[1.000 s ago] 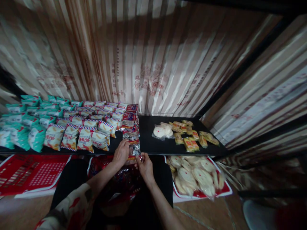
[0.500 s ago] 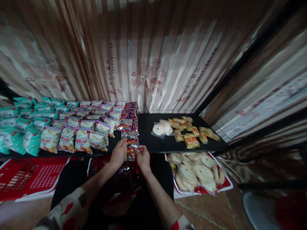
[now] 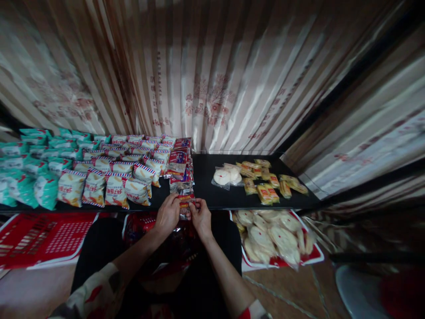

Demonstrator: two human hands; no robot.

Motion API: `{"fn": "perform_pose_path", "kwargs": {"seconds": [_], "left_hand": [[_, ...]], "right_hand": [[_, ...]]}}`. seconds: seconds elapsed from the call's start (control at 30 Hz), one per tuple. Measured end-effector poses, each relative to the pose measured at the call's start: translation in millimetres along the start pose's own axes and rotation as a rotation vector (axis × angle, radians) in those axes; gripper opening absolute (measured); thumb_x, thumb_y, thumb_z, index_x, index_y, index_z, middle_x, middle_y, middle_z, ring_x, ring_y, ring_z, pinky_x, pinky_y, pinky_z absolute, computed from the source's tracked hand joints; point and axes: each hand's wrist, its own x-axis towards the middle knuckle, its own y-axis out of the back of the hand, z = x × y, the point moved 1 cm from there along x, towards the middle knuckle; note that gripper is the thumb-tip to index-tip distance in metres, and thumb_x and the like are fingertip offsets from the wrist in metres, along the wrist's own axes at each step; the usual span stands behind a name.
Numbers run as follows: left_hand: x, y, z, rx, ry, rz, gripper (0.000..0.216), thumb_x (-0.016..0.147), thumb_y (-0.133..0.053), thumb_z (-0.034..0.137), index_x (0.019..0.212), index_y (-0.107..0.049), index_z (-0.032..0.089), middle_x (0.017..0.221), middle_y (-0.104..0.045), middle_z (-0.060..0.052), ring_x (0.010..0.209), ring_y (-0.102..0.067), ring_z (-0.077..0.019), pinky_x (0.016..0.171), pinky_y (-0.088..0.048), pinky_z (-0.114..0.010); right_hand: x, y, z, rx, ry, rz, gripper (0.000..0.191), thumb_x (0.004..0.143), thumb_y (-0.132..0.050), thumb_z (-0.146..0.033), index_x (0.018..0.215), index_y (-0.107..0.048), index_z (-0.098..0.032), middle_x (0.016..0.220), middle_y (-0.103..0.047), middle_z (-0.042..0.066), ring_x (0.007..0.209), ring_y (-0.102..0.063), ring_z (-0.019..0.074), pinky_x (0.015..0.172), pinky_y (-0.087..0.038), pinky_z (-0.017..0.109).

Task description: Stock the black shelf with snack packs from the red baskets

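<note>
Your left hand (image 3: 168,213) and right hand (image 3: 201,216) each pinch one packet (image 3: 185,196), fingers closed on its near end, at the shelf (image 3: 221,201) front edge, beside striped bags (image 3: 114,190).

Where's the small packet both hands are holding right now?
Head view, centre: the small packet is pinched between the left hand and right hand at the front edge of the black shelf, ending the red packet row.
</note>
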Motion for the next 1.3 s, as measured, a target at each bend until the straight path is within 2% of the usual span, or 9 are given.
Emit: {"fn": "perform_pose_path", "kwargs": {"seconds": [0.2,0.37,0.43,0.53,0.67,0.8,0.93,1.13,1.3], "left_hand": [[-8.3,-0.8,-4.3,-0.037,-0.031,-0.046,0.025,0.085,-0.038,0.009,0.096,-0.059,0.016,0.113,-0.058,-0.01,0.107,-0.056,-0.0195,0.094,-0.049,-0.037],[-10.7,4.1,1.4,0.052,-0.052,-0.059,0.025,0.081,-0.045,0.01,0.101,-0.06,0.015,0.115,-0.058,-0.012,0.109,-0.054,-0.0242,0.095,-0.047,-0.041],[-11.0,5.8,4.9,0.085,-0.061,-0.052,0.024,0.08,-0.047,0.012,0.1,-0.06,0.016,0.115,-0.058,-0.011,0.111,-0.052,-0.0258,0.096,-0.046,-0.043],[-10.8,7.4,8.0,0.085,-0.058,-0.033,0.021,0.081,-0.046,0.014,0.096,-0.061,0.016,0.115,-0.058,-0.011,0.114,-0.051,-0.0254,0.096,-0.046,-0.042],[-10.1,7.3,7.3,0.016,-0.015,-0.007,0.022,0.085,-0.042,0.015,0.098,-0.059,0.015,0.117,-0.057,-0.011,0.116,-0.049,-0.0234,0.099,-0.044,-0.041],[-9.8,2.0,4.5,-0.009,0.013,0.005,0.032,0.086,-0.04,0.018,0.115,-0.054,0.013,0.127,-0.051,-0.014,0.123,-0.044,-0.0241,0.102,-0.041,-0.043],[-10.3,-7.5,2.9,-0.014,-0.003,-0.038,0.039,0.085,-0.042,0.019,0.122,-0.049,0.013,0.135,-0.045,-0.015,0.128,-0.038,-0.0266,0.102,-0.041,-0.047],[-8.7,-12.9,3.2,-0.02,-0.003,-0.055,0.039,0.083,-0.043,0.018,0.121,-0.052,0.013,0.131,-0.049,-0.016,0.128,-0.039,-0.0285,0.101,-0.042,-0.047],[-6.9,-13.9,1.8,-0.025,-0.007,-0.061,0.037,0.085,-0.043,0.02,0.119,-0.053,0.012,0.131,-0.049,-0.018,0.126,-0.041,-0.0293,0.099,-0.044,-0.048]], "right_hand": [[-0.3,0.3,3.1,-0.002,-0.018,0.002,0.022,0.075,-0.052,-0.036,0.09,-0.047,-0.02,0.068,-0.062,-0.002,0.047,-0.062,0.0147,0.047,-0.052,0.027],[-6.4,7.0,-3.4,-0.14,-0.023,-0.062,0.028,0.083,-0.041,-0.04,0.1,-0.049,-0.019,0.061,-0.062,-0.002,0.044,-0.059,0.0153,0.047,-0.048,0.027],[-8.0,11.4,-5.3,-0.276,0.012,-0.033,0.033,0.084,-0.038,-0.042,0.102,-0.052,-0.019,0.071,-0.065,0.002,0.057,-0.063,0.0176,0.058,-0.05,0.029],[-7.2,19.4,-8.3,-0.461,0.085,0.109,0.038,0.085,-0.036,-0.041,0.107,-0.055,-0.017,0.097,-0.065,0.009,0.087,-0.063,0.0223,0.078,-0.048,0.035],[-0.1,24.1,-20.2,-0.518,0.325,0.207,0.04,0.087,-0.034,-0.038,0.109,-0.056,-0.014,0.107,-0.059,0.013,0.099,-0.056,0.0225,0.086,-0.044,0.036],[14.1,12.1,-42.3,-0.585,0.603,0.098,0.032,0.089,-0.035,-0.029,0.105,-0.061,-0.017,0.106,-0.061,0.01,0.101,-0.053,0.0208,0.092,-0.042,0.037],[35.5,-15.9,-61.3,-0.759,0.739,-0.09,0.032,0.088,-0.039,-0.023,0.11,-0.063,-0.019,0.117,-0.06,0.008,0.115,-0.045,0.022,0.098,-0.039,0.038],[70.3,-57.7,-68.7,-1.063,0.796,-0.297,0.047,0.081,-0.056,-0.023,0.127,-0.051,-0.019,0.133,-0.05,0.009,0.133,-0.026,0.027,0.105,-0.029,0.043],[90.9,-62.3,-71.3,-1.166,0.791,-0.361,0.041,0.085,-0.047,-0.016,0.125,-0.052,-0.021,0.128,-0.056,0.008,0.123,-0.041,0.0239,0.099,-0.033,0.038]]}}
